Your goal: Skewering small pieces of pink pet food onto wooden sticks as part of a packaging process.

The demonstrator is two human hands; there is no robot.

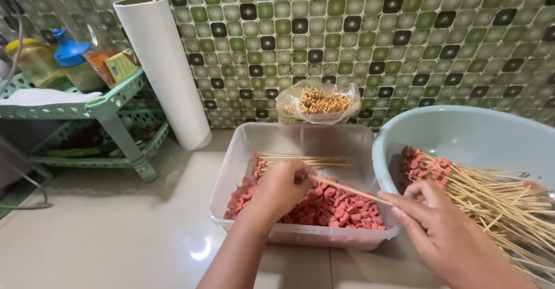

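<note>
The left hand (281,188) is closed over the front end of a bamboo skewer (347,191), just above the sausage pieces (341,208) in the clear plastic container (234,167); I cannot tell if a piece is already on the tip. The right hand (445,231) pinches the other end of this skewer between thumb and fingers. Many finished skewers (462,185), each with pink pieces at the end, lie in the pale blue basin (474,133), and a few more rest at the back of the container. It seems the work is well advanced, but many loose pieces remain, and a bag of empty skewers (319,101) stands by the tiled wall.
</note>
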